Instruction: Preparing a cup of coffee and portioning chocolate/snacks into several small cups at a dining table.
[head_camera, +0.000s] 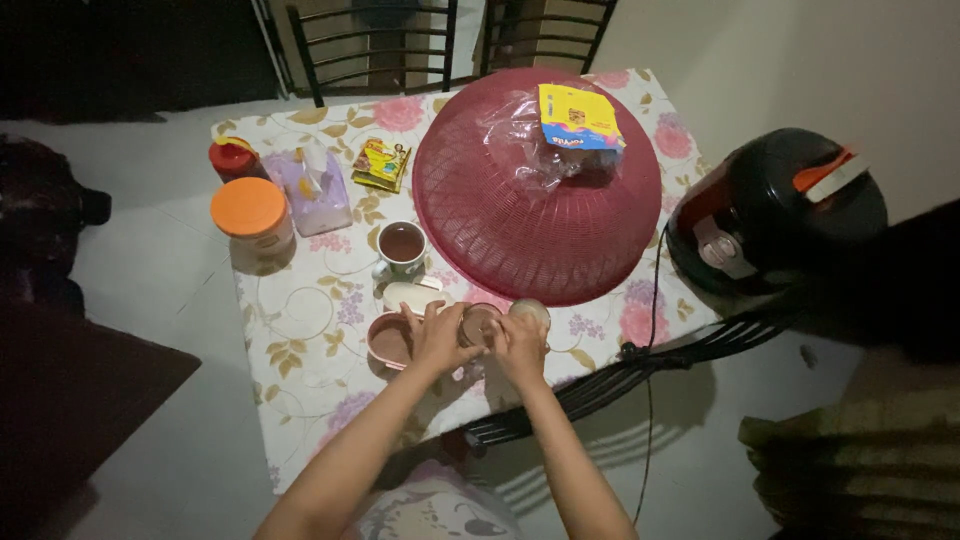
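One table (300, 320) w/ floral cloth carried everything; two dark chairs (372, 45) stood at its far side, well beyond the fingers, and a third chair (650, 365) sat just right of the right wrist. One big red dome food cover (520, 215) rose just beyond the fingertips, w/ one yellow packet in a clear bag (572, 125) on top. One black rice cooker (770, 205) stood well right of the fingers. Far-left of the fingers: one jar w/ orange lid (250, 212), one red sauce bottle (232, 157), one tissue pack (312, 190), one small yellow sachet (381, 163). One mug of brown drink (402, 246) sat beyond the left fingers, one pale lid (408, 295) just ahead of them. One pink cup (388, 341) touched the left hand's outer side. Left hand (437, 338) and right hand (520, 345) met around one small brown cup (478, 322), fingers curled partway closed about its sides, both gripping it; one pale round item (531, 312) was at the right fingertips.
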